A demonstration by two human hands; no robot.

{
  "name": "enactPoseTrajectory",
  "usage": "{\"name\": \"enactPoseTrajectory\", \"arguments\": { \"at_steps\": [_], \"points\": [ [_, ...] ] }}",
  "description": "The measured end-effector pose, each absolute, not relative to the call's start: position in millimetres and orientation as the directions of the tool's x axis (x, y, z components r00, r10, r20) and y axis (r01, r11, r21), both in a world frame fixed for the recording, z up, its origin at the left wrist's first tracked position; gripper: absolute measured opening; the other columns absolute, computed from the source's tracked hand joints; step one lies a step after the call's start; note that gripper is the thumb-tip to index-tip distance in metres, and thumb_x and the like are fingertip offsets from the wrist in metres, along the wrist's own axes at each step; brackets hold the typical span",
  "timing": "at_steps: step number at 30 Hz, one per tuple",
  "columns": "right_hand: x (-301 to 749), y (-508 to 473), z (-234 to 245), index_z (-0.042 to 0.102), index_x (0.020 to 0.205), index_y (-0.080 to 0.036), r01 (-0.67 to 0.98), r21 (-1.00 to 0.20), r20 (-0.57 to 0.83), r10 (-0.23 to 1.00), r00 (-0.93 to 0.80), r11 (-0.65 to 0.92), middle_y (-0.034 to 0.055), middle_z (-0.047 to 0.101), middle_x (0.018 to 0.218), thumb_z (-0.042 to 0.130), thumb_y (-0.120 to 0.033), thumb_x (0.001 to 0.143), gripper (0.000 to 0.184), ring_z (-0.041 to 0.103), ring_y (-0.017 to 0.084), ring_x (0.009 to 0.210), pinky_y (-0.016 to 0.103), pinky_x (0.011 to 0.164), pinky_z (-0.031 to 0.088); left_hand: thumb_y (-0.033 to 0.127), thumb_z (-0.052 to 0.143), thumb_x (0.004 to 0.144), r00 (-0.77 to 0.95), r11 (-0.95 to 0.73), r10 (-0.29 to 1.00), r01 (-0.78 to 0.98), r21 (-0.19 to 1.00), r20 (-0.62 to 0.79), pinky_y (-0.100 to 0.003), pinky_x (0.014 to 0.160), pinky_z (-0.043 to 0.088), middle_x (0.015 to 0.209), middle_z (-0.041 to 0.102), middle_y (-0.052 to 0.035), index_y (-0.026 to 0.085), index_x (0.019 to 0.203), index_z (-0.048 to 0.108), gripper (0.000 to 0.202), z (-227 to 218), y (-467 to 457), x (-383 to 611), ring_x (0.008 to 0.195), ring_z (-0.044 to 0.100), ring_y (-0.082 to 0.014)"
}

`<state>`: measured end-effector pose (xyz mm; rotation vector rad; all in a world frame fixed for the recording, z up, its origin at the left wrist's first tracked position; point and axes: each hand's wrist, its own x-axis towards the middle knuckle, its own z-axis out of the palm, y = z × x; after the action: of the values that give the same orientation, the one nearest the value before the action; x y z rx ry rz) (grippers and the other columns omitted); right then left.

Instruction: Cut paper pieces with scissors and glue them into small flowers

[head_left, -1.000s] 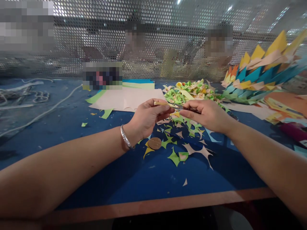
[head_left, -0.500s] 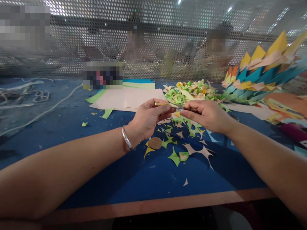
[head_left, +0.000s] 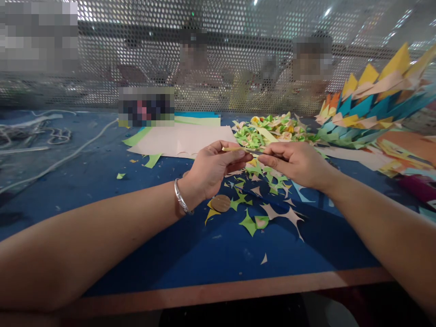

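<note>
**Yellow paper (head_left: 232, 149) gripped above scrap-strewn table (head_left: 136, 259)**

The paper is pinched by the thumb and fingers of the left hand (head_left: 216, 165). A slim dark tool (head_left: 260, 153), largely hidden, is gripped by the right hand (head_left: 298, 164); whether the paper is touched by it cannot be told. Below, a round brown disc (head_left: 221, 203) and green scraps (head_left: 249, 223) are seen. Beyond, a pale pink sheet (head_left: 160, 140) is laid beside a pile of cut paper (head_left: 250, 136).

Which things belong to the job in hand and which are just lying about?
Probably the job:
yellowish paper, left hand
thin tool, right hand
pale paper sheet
colored paper pile

Probably just lying about:
loose paper scraps
white cord
purple object
</note>
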<state>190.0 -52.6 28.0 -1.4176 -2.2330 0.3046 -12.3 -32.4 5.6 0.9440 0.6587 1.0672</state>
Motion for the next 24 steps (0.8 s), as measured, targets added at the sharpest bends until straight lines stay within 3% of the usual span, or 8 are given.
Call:
{"name": "enactPoseTrajectory", "arguments": {
  "at_steps": [10, 24],
  "points": [
    [192.0, -51.1, 29.0, 0.052, 0.068, -0.022, 0.8, -0.41, 0.297, 0.893, -0.337, 0.438, -0.0007, 0.044, 0.058, 0.05, -0.058, 0.091, 0.043, 0.041, 0.014, 0.058, 0.029, 0.053, 0.032, 0.011, 0.069, 0.082, 0.401, 0.236, 0.912, -0.346, 0.908, -0.085, -0.028, 0.077, 0.051, 0.077, 0.072, -0.0042, 0.013, 0.078, 0.067, 0.004, 7.7, -30.5, -12.9, 0.077, 0.07, -0.0145],
    [192.1, -52.3, 29.3, 0.051, 0.067, -0.023, 0.795, -0.421, 0.276, 0.897, -0.346, 0.437, -0.0018, 0.041, 0.057, 0.05, -0.059, 0.091, 0.044, 0.038, 0.013, 0.055, 0.029, 0.052, 0.03, 0.011, 0.068, 0.084, 0.44, 0.297, 0.887, -0.316, 0.901, -0.138, -0.027, 0.079, 0.052, 0.075, 0.074, -0.0078, 0.009, 0.075, 0.072, 0.01, 8.8, -29.5, -12.6, 0.073, 0.07, -0.0134]
  ]
}}
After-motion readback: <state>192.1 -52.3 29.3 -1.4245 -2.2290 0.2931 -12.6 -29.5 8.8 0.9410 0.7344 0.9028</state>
